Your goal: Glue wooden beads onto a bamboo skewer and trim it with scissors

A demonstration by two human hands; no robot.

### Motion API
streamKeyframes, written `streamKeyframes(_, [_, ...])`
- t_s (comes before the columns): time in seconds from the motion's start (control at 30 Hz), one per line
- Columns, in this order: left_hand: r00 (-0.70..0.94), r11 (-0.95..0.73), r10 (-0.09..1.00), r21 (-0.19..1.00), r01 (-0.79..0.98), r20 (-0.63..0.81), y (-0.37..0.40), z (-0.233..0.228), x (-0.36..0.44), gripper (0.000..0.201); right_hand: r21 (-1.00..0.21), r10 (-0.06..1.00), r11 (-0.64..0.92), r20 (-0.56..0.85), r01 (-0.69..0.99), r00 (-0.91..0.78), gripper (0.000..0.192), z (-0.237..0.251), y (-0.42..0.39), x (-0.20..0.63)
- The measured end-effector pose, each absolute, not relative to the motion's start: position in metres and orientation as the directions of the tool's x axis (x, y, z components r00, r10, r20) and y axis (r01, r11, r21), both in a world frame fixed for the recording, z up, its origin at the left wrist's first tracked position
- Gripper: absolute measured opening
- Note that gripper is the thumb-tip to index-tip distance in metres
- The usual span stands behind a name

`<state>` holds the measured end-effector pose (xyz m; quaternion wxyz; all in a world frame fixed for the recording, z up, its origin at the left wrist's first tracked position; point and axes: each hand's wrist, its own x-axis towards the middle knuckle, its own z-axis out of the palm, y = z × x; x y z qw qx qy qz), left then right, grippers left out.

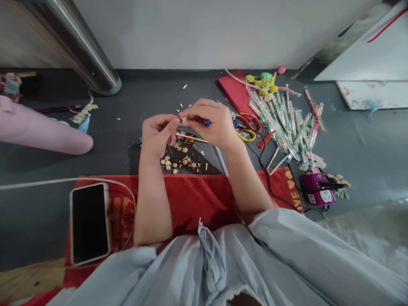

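Observation:
My left hand [157,135] and my right hand [213,123] meet over the dark tabletop, fingertips pinched together. Between them is a small pale wooden piece [184,120], partly hidden by the fingers. A blue rounded end [207,123] shows at my right hand; whatever it belongs to is hidden. Under the hands, a thin wooden stick [193,137] lies across a colourful patterned item [188,140]. Several small wooden pieces [188,161], some flower-shaped, are scattered just in front of my wrists.
Scissors with red and yellow handles [247,135] and many wrapped sticks [290,121] lie to the right, near a purple device [317,189] with a black cable. A phone [89,223] rests on a red cloth [197,191]. At left are a pink cylinder [44,127] and a metal post [86,46].

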<state>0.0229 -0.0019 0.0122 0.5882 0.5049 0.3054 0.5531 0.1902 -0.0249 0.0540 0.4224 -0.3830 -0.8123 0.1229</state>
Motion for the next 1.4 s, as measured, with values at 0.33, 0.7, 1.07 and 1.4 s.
streamKeyframes(0.33, [0.228, -0.069, 0.963, 0.950, -0.305, 0.143, -0.006, 0.018, 0.022, 0.039, -0.612, 0.779, 0.623, 0.545, 0.487, -0.312, 0.034, 0.048, -0.021, 0.194])
streamKeyframes(0.7, [0.309, -0.042, 0.941, 0.951, -0.307, 0.141, -0.006, 0.018, 0.020, 0.035, -0.759, 0.844, 0.537, 0.486, 0.367, -0.228, 0.037, 0.038, -0.019, 0.189])
streamKeyframes(1.07, [0.306, -0.125, 0.933, 0.966, -0.226, 0.192, -0.002, 0.012, 0.019, 0.033, -0.824, 0.878, 0.476, 0.424, 0.307, -0.223, 0.039, 0.035, -0.016, 0.193])
streamKeyframes(1.4, [0.217, -0.131, 0.960, 0.969, -0.209, 0.177, 0.000, 0.004, 0.021, 0.019, -0.813, 0.887, 0.461, 0.405, 0.356, -0.223, 0.037, 0.038, -0.016, 0.199])
